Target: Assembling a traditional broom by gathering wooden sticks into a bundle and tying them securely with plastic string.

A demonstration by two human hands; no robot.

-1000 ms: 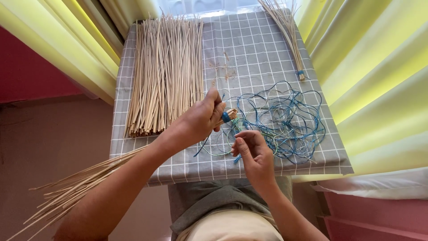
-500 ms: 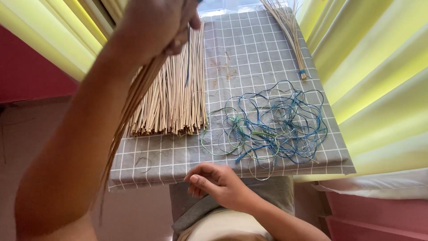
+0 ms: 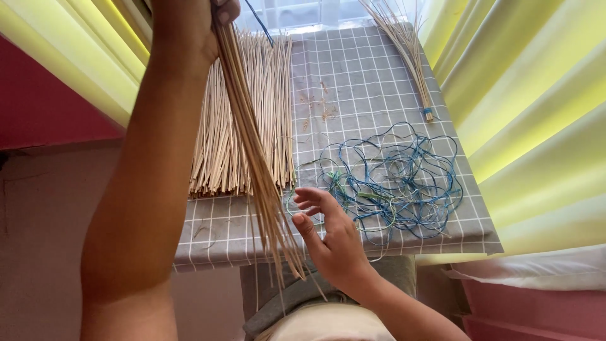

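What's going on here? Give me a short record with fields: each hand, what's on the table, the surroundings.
left hand: raised, gripping a bundle of thin sticks that hangs down
right hand: open, fingers spread, beside the hanging sticks, holding nothing
table: grey checked cloth
on table: stick pile at left; tangle of blue and green cords at right; small tied bundle at far right
surroundings: yellow curtains on both sides

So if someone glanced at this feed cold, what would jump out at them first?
Most likely the left hand, raised at the top of the view and gripping a long bundle of thin tan sticks that slants down toward the open right hand. Next, the tangle of blue and green string on the right of the grey checked cloth, and the flat pile of sticks on its left.
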